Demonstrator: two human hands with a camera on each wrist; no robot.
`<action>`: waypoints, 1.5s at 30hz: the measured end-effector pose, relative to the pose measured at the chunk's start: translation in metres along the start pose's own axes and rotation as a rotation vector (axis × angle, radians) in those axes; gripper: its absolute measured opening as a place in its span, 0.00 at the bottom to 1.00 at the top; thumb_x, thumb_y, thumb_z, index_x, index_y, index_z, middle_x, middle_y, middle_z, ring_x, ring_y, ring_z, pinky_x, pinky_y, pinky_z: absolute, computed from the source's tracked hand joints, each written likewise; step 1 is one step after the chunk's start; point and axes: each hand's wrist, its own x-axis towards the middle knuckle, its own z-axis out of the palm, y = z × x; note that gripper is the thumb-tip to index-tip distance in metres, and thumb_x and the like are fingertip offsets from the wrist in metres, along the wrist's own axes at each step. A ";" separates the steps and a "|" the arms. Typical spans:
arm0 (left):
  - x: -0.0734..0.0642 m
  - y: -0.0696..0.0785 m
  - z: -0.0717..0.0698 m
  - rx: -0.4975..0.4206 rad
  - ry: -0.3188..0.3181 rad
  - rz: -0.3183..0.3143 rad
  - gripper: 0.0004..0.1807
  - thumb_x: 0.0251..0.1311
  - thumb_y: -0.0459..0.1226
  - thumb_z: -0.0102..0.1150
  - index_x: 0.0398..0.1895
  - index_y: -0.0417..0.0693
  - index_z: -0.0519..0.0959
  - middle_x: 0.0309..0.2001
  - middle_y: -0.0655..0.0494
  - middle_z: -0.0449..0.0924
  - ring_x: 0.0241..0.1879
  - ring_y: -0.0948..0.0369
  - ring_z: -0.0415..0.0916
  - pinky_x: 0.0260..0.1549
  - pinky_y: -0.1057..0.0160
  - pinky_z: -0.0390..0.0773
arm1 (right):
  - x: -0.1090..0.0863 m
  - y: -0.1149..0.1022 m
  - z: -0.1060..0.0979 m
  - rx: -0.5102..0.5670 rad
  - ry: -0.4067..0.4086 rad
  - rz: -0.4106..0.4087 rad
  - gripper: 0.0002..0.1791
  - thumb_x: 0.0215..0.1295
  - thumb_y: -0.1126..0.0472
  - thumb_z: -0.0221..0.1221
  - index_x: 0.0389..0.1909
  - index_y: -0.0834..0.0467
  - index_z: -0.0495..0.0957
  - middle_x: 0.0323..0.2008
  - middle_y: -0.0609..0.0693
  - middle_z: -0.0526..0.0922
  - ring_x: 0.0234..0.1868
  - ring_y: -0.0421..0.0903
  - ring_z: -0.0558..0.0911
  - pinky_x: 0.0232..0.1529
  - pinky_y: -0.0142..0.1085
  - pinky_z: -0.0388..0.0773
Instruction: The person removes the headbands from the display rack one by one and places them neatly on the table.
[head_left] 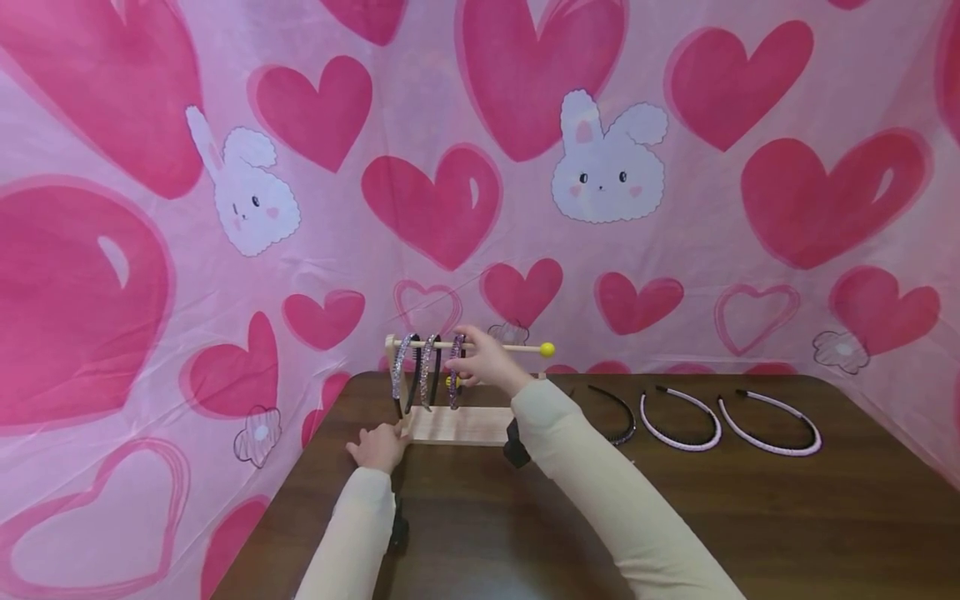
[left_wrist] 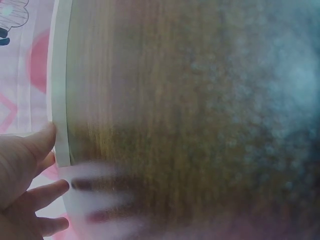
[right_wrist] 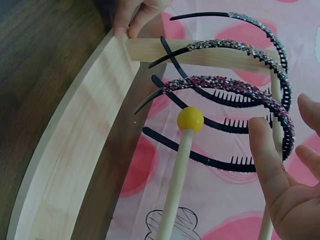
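Observation:
A pale wooden headband stand (head_left: pixel 465 427) stands on the table, with three glittery headbands on its upper rod. My left hand (head_left: pixel 378 448) grips the left end of its base between thumb and finger, as the right wrist view also shows. My right hand (head_left: pixel 486 363) is at the upper rod beside the purple-pink headband (right_wrist: pixel 225 84), its fingers extended and spread apart. Whether a fingertip touches that headband I cannot tell. Farther left along the rod hang a second glittery headband (right_wrist: pixel 235 46) and a silvery one (head_left: pixel 400 371).
A yellow ball (head_left: pixel 547 349) caps the upper rod, and another yellow ball (right_wrist: pixel 190 120) caps a lower rod. On the right of the brown table (head_left: pixel 750 517) lie a dark headband (head_left: pixel 624 429), partly behind my sleeve, and two pale ones (head_left: pixel 697 443). A heart-patterned cloth (head_left: pixel 420 100) hangs behind.

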 end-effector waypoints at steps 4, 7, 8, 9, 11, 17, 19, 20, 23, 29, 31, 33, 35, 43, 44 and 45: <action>0.000 0.000 0.001 0.000 -0.001 -0.002 0.23 0.58 0.46 0.59 0.53 0.43 0.77 0.47 0.36 0.77 0.50 0.38 0.64 0.46 0.36 0.55 | 0.001 0.003 0.002 0.020 0.014 0.012 0.35 0.59 0.68 0.60 0.66 0.58 0.60 0.58 0.66 0.68 0.37 0.61 0.80 0.34 0.45 0.78; 0.000 0.001 0.001 -0.001 -0.003 0.000 0.24 0.58 0.46 0.59 0.54 0.43 0.76 0.49 0.36 0.76 0.52 0.37 0.63 0.46 0.36 0.55 | 0.002 0.005 0.004 0.022 0.038 0.010 0.33 0.58 0.69 0.60 0.66 0.59 0.61 0.51 0.65 0.74 0.35 0.61 0.81 0.31 0.42 0.79; 0.001 0.001 0.001 0.000 -0.003 0.000 0.24 0.58 0.47 0.59 0.54 0.43 0.76 0.49 0.36 0.75 0.53 0.36 0.63 0.46 0.36 0.55 | 0.003 0.005 0.005 0.021 0.047 0.008 0.33 0.58 0.69 0.60 0.65 0.59 0.62 0.49 0.65 0.76 0.34 0.60 0.81 0.29 0.40 0.79; 0.001 0.001 0.001 0.000 -0.003 0.001 0.24 0.58 0.47 0.59 0.54 0.43 0.76 0.49 0.36 0.75 0.53 0.36 0.62 0.46 0.36 0.55 | 0.003 0.006 0.005 0.016 0.057 0.009 0.33 0.58 0.69 0.60 0.65 0.59 0.62 0.47 0.64 0.77 0.33 0.59 0.81 0.28 0.39 0.79; 0.001 0.001 0.001 0.004 -0.001 0.001 0.24 0.58 0.47 0.59 0.54 0.43 0.76 0.49 0.36 0.75 0.53 0.36 0.62 0.46 0.37 0.55 | 0.004 0.006 0.007 0.010 0.075 0.011 0.32 0.58 0.69 0.60 0.64 0.59 0.64 0.46 0.63 0.77 0.30 0.56 0.82 0.27 0.37 0.79; -0.001 0.002 0.000 0.001 0.002 -0.002 0.24 0.57 0.46 0.59 0.55 0.43 0.75 0.49 0.36 0.76 0.52 0.36 0.63 0.45 0.37 0.56 | 0.006 0.008 0.009 -0.003 0.111 -0.011 0.29 0.58 0.71 0.58 0.62 0.60 0.66 0.51 0.65 0.75 0.26 0.50 0.82 0.27 0.37 0.79; -0.001 0.002 0.000 -0.004 0.004 -0.002 0.24 0.57 0.46 0.60 0.55 0.43 0.75 0.49 0.36 0.76 0.52 0.37 0.63 0.45 0.37 0.56 | 0.007 0.008 0.008 -0.002 0.124 -0.017 0.29 0.58 0.72 0.58 0.62 0.59 0.67 0.52 0.65 0.74 0.25 0.52 0.81 0.27 0.38 0.79; -0.001 0.002 0.001 -0.007 0.005 -0.003 0.25 0.57 0.46 0.60 0.55 0.43 0.75 0.49 0.36 0.76 0.52 0.37 0.63 0.45 0.37 0.56 | 0.007 0.008 0.007 -0.007 0.133 -0.022 0.29 0.58 0.72 0.58 0.62 0.59 0.67 0.53 0.64 0.73 0.24 0.52 0.81 0.27 0.38 0.79; -0.001 0.002 0.002 -0.008 0.008 -0.001 0.24 0.57 0.46 0.60 0.55 0.43 0.75 0.48 0.36 0.76 0.52 0.37 0.64 0.45 0.37 0.55 | 0.006 0.006 0.004 -0.020 0.158 -0.015 0.29 0.58 0.71 0.59 0.62 0.56 0.68 0.55 0.62 0.71 0.22 0.51 0.80 0.27 0.39 0.79; 0.000 0.000 0.002 0.006 0.010 0.005 0.25 0.58 0.46 0.59 0.56 0.44 0.75 0.49 0.37 0.76 0.52 0.37 0.64 0.45 0.37 0.56 | 0.004 -0.001 -0.005 -0.016 0.189 -0.036 0.28 0.58 0.70 0.59 0.62 0.56 0.69 0.60 0.61 0.68 0.18 0.48 0.79 0.25 0.37 0.79; 0.000 0.000 0.001 0.009 0.009 0.005 0.25 0.58 0.47 0.59 0.56 0.44 0.75 0.49 0.37 0.75 0.52 0.37 0.64 0.45 0.37 0.56 | 0.003 -0.003 -0.008 -0.019 0.190 -0.045 0.29 0.58 0.70 0.59 0.62 0.56 0.69 0.59 0.62 0.68 0.18 0.49 0.79 0.24 0.37 0.79; 0.000 0.000 0.001 0.010 0.010 0.007 0.25 0.58 0.47 0.59 0.56 0.44 0.75 0.49 0.36 0.75 0.52 0.37 0.64 0.45 0.36 0.56 | 0.001 -0.005 -0.012 -0.036 0.194 -0.054 0.29 0.57 0.70 0.60 0.62 0.57 0.69 0.59 0.61 0.69 0.19 0.50 0.79 0.26 0.39 0.79; 0.000 0.000 0.001 0.010 0.013 0.009 0.25 0.58 0.47 0.59 0.55 0.44 0.75 0.49 0.37 0.76 0.51 0.37 0.64 0.45 0.37 0.56 | -0.001 -0.007 -0.016 -0.045 0.195 -0.058 0.29 0.57 0.70 0.59 0.62 0.57 0.69 0.58 0.60 0.70 0.17 0.49 0.78 0.25 0.39 0.79; 0.000 0.000 0.002 0.011 0.019 0.009 0.25 0.58 0.47 0.59 0.55 0.43 0.75 0.47 0.37 0.76 0.48 0.39 0.66 0.45 0.37 0.57 | -0.012 -0.017 -0.032 -0.031 0.189 -0.046 0.29 0.58 0.69 0.59 0.62 0.57 0.68 0.60 0.59 0.68 0.20 0.48 0.81 0.25 0.36 0.78; 0.001 0.000 0.002 0.010 0.021 0.010 0.25 0.58 0.47 0.59 0.55 0.43 0.75 0.47 0.37 0.76 0.48 0.39 0.66 0.45 0.37 0.57 | -0.013 -0.018 -0.035 -0.029 0.188 -0.047 0.29 0.58 0.69 0.59 0.62 0.57 0.68 0.61 0.59 0.67 0.21 0.51 0.82 0.25 0.36 0.79; 0.001 0.000 0.002 0.008 0.024 0.011 0.25 0.57 0.47 0.59 0.55 0.43 0.75 0.47 0.37 0.76 0.48 0.39 0.66 0.45 0.37 0.56 | -0.014 -0.018 -0.037 -0.024 0.188 -0.052 0.29 0.58 0.69 0.59 0.62 0.58 0.68 0.61 0.58 0.67 0.22 0.52 0.82 0.26 0.37 0.79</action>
